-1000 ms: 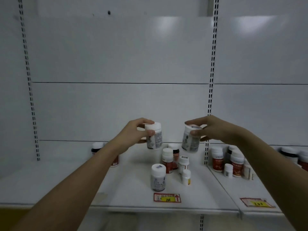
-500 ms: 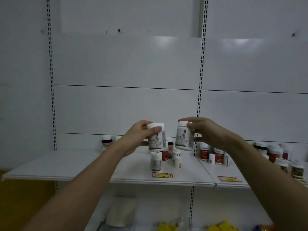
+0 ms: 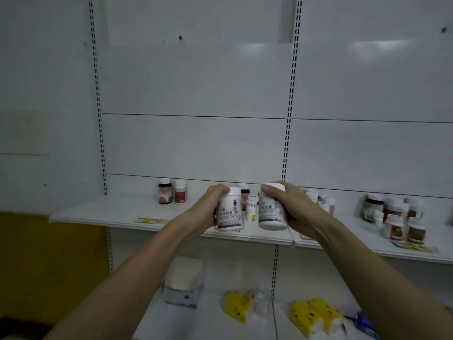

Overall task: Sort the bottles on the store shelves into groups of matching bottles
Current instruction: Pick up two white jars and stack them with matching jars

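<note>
The person's left hand (image 3: 208,212) grips one white bottle (image 3: 231,209) and the right hand (image 3: 293,208) grips its matching twin (image 3: 271,212), both upright, side by side, in front of the shelf (image 3: 103,209) edge, other bottles (image 3: 397,217) behind.

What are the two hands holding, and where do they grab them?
Each holds a white bottle. The left hand grips the left bottle around its side; the right hand grips the right bottle at cap and side.
</note>
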Demonstrator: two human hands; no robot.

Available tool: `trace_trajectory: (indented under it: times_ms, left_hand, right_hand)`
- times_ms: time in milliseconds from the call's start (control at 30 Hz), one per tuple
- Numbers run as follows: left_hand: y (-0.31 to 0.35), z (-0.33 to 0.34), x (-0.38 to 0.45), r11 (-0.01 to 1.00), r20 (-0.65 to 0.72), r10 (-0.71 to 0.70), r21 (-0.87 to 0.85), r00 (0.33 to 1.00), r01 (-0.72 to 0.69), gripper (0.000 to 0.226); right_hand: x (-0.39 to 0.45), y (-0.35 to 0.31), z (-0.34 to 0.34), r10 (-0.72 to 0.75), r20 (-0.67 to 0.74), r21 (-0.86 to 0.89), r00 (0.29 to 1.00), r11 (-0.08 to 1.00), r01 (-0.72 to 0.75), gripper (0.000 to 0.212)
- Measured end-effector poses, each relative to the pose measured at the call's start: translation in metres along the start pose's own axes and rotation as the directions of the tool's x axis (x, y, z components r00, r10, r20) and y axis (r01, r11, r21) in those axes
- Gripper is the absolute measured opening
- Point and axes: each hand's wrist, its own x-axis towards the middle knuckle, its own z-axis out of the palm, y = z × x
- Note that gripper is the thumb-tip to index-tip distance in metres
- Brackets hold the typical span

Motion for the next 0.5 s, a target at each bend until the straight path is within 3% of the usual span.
trace_trajectory:
  times_ms: [67,200,500]
  left_hand:
    - [0.0,0.003,-0.007,1.0,-0.016,-0.009,0.022,1.0,0.009,0.043]
    - [0.004,0.005,-0.019,0.995,0.018,0.041,0.086,0.999,-0.042,0.018]
    - [0.017,-0.007,-0.028,0.95,0.106,0.114,0.281,0.988,-0.14,0.031]
  right_hand:
    - [-0.008,0.003,-0.005,-0.006,0.004,0.035,1.0,0.999,0.006,0.016]
    - [-0.024,0.003,-0.014,-0.034,-0.009,0.028,0.999,0.999,0.034,0.014]
    - [-0.031,-0.02,-0.026,-0.051,0.056,-0.05,0.997,0.997,0.054,0.022]
